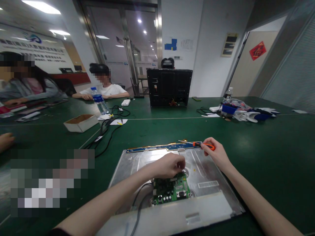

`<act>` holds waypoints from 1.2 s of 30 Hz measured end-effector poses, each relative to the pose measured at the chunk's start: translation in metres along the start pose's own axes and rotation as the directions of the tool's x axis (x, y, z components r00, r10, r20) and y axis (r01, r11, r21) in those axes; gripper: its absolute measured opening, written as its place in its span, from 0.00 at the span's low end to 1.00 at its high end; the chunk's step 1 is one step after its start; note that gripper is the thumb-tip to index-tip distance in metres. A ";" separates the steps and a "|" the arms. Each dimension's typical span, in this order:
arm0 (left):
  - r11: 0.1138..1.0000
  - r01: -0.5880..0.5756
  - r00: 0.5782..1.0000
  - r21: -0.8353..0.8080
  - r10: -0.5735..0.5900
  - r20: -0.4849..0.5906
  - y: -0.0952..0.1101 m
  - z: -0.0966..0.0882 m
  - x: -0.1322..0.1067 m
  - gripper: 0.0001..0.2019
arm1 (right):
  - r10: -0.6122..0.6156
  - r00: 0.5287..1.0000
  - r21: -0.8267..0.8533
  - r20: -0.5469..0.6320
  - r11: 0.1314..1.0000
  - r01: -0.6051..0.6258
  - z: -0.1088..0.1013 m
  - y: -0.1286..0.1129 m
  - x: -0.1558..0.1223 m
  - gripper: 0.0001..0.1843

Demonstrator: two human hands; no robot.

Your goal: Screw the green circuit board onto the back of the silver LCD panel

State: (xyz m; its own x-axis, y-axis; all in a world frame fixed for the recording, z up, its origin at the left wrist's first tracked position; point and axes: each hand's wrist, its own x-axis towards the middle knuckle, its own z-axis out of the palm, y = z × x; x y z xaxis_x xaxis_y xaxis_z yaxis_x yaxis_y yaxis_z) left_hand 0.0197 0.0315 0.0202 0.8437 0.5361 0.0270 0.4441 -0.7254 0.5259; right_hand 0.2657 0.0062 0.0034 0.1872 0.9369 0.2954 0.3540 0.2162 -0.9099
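In front of me a metal display panel (209,200) lies with its back up. A green circuit board (172,188) rests on its middle, and a long blue circuit strip (152,148) runs along its far edge. My left hand (171,164) reaches over the green board with its fingers pinched at the board's far corner; what is between the fingertips is hidden. My right hand (213,150) grips the orange and black handle of a screwdriver (209,146) at the panel's far right corner. The screwdriver's shaft points left, above the blue strip.
A white open box (81,124), black cables (105,127) and a water bottle (98,101) are on the left. A black monitor casing (169,88) stands at the back. Gloves (251,115) and a blue container (228,109) lie right. Other people sit around the green table (275,157).
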 end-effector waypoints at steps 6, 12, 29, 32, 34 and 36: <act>0.999 -0.017 1.000 -0.046 0.017 0.010 -0.002 0.010 0.002 0.06 | -0.007 1.000 -0.007 -0.004 1.000 0.007 0.001 -0.002 -0.001 0.24; 0.997 -0.033 0.999 -0.071 0.033 0.001 -0.005 0.012 0.003 0.07 | -0.020 1.000 -0.026 0.008 0.999 0.020 0.000 -0.007 -0.003 0.22; 0.992 -0.121 0.992 -0.031 0.122 0.024 -0.011 0.014 0.007 0.06 | -0.041 0.999 -0.027 0.031 0.999 0.041 0.000 -0.006 -0.005 0.21; 0.990 -0.132 0.990 -0.048 0.134 0.039 -0.010 0.013 0.006 0.06 | -0.042 0.998 -0.020 0.038 0.999 0.042 0.000 -0.006 -0.005 0.20; 0.990 -0.128 0.991 -0.061 0.131 0.041 -0.011 0.013 0.006 0.06 | -0.042 0.998 -0.016 0.041 0.999 0.043 0.000 -0.006 -0.006 0.20; 0.990 -0.118 0.992 -0.075 0.122 0.041 -0.011 0.013 0.006 0.05 | -0.043 0.998 -0.013 0.044 0.999 0.043 0.000 -0.006 -0.006 0.20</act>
State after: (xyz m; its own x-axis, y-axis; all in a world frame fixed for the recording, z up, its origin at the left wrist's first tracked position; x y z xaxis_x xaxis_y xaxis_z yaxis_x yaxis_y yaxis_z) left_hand 0.0242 0.0374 0.0029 0.9030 0.4260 0.0562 0.3173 -0.7493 0.5812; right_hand 0.2625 -0.0006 0.0071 0.1313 0.9380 0.3207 0.3739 0.2528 -0.8923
